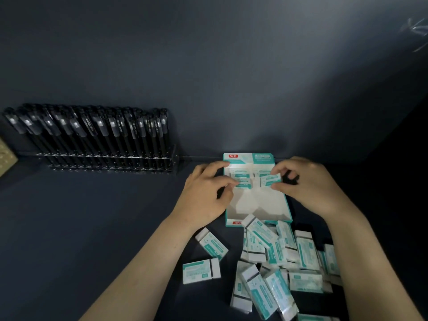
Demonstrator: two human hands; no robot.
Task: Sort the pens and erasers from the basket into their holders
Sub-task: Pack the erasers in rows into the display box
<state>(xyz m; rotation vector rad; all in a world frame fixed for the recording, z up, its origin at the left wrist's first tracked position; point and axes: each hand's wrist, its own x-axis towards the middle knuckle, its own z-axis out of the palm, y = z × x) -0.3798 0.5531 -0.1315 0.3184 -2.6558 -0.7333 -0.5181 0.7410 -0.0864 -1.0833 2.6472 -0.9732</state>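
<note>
The dark, matte table [81, 216] carried everything. Well to the left of the eraser box [257, 205], a clear plastic rack [111, 158] stood packed with slim black pens [99, 128], upright in rows, so the pen half of the job looked finished.

The eraser box, an open tray of thin white card with teal edges, was mostly bare inside; only a few wrapped erasers [239, 173] lay at its far end. Just in front of it, a loose heap of erasers [278, 262] waited, small rectangular blocks in glossy white-and-teal sleeves. Most of the eraser sorting seemed to remain. No basket was in view.

Over the box's far end, the left hand [203, 195] pinched the left-hand eraser [243, 183], fingers curled. The right hand [312, 188] clamped thumb and forefinger on the right-hand eraser [268, 180], just beside the first.
</note>
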